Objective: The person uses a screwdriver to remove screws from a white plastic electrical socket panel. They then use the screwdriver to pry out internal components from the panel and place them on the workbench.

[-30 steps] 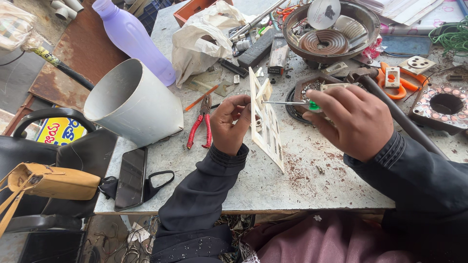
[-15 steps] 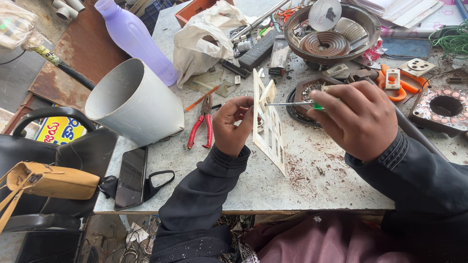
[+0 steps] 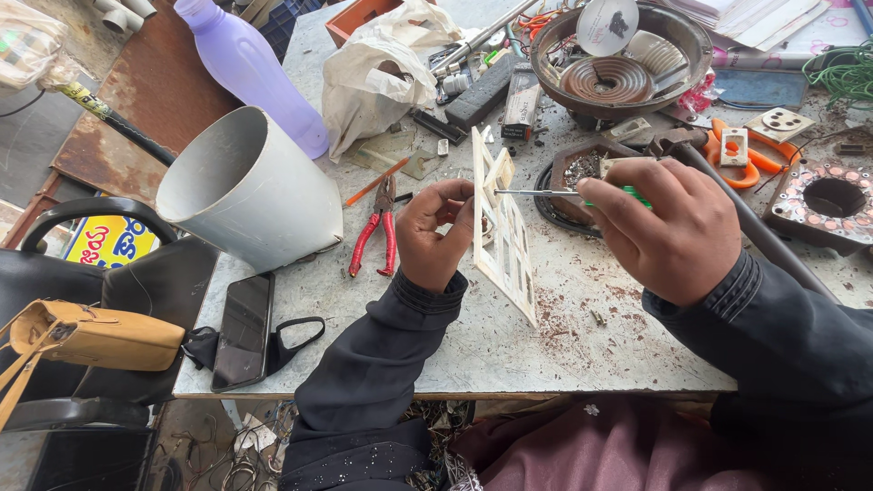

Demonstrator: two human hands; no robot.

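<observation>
Two hands meet over the middle of the desk. Left hand grips the cream switch plate, held upright on edge, its lower corner toward the desk's near edge. Right hand is clenched round a green-handled screwdriver, whose tip touches the plate's upper part. Red pliers lie just left of the left hand.

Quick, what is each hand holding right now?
Left hand: closed on the cream switch plate, holding it upright on edge.
Right hand: closed on the green-handled screwdriver, its tip at the plate.
</observation>
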